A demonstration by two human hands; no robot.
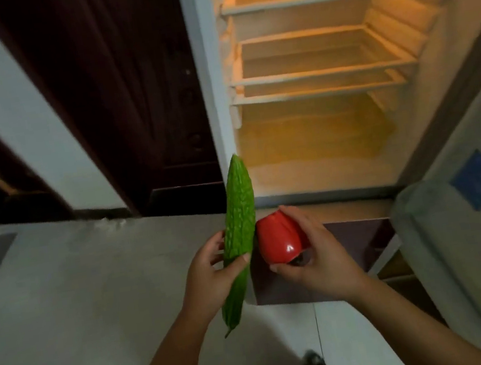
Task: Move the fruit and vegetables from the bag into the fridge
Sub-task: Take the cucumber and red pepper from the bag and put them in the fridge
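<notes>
My left hand point(212, 274) grips a long, bumpy green bitter gourd point(237, 226) around its lower half, holding it nearly upright with the tip toward the fridge. My right hand point(314, 252) holds a red bell pepper point(278, 240), fingers curled over its top and thumb under it. The two vegetables touch side by side in front of the open fridge point(326, 77). Its lit interior shows several bare shelves and a bare bottom compartment point(314, 147). No bag is in view.
The open fridge door point(474, 180) stands at the right with a blue label. A lower drawer point(362, 245) sticks out below the fridge compartment. A dark wooden door point(127, 90) is left of the fridge. Pale floor tiles point(79, 297) lie below.
</notes>
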